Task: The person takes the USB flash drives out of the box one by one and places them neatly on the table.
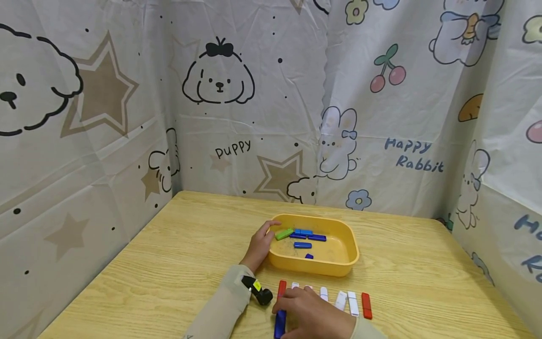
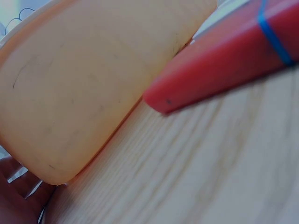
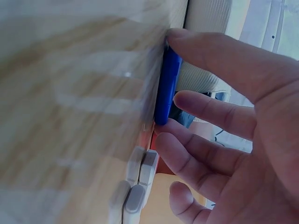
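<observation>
Pale cloth curtains (image 1: pixel 262 125) printed with puppies and rabbits enclose a wood-grained desk (image 1: pixel 203 226). Right under the right grip (image 1: pixel 315 310) is a glossy, dark-blue oblong bar (image 1: pixel 280 325), its long axis pointing away from the person, roughly in line with a slim red bar (image 1: pixel 282 287) just beyond the fingers. This grip, much nearer than the left, is partly spread and seems to pinch the blue bar lengthwise, thumb at one end, fingertip at the other. To its right extends a row of white bars (image 1: pixel 353 303), closed by a second red bar (image 1: pixel 366 306). Farther off, the left grip (image 1: pixel 258 246) holds the left side of a yellow, rounded plastic bin (image 1: pixel 313 266) containing blue pieces (image 1: pixel 302 245).
</observation>
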Demonstrator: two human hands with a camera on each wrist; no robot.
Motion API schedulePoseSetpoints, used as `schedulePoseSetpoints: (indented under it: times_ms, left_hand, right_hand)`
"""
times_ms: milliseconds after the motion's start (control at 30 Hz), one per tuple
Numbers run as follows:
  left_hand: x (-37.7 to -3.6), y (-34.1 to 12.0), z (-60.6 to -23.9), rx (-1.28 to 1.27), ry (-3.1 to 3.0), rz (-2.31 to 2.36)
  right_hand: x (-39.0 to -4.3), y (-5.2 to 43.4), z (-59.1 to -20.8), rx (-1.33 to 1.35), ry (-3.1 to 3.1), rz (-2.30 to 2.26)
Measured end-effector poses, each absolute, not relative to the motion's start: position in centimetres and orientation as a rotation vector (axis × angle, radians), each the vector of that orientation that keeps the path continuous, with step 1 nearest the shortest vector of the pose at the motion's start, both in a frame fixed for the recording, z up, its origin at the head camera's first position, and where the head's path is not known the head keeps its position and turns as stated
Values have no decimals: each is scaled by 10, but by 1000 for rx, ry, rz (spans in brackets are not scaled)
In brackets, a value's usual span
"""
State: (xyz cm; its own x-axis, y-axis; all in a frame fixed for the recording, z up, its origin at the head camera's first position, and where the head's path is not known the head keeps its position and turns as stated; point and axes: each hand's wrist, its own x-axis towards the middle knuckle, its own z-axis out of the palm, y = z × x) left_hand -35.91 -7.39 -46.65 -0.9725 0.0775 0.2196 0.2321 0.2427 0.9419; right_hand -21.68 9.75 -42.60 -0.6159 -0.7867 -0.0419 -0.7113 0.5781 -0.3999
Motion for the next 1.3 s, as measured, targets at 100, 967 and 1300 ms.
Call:
schedulePoseSetpoints:
  times_ms: [100,967,1300]
  left_hand:
    - [-360,-74,-468,-298,-2375,-1835]
    - [-364,-75,-470,-328,-2361,-1817]
    - [-363,-75,-471,-311,-2377,-1816]
  right_hand:
    - [-217,98,-426,-1254,2586,-526]
    - [-223,110,-411,-1433,2744,-787]
    - [-252,123,-392,-1324,2968,-779]
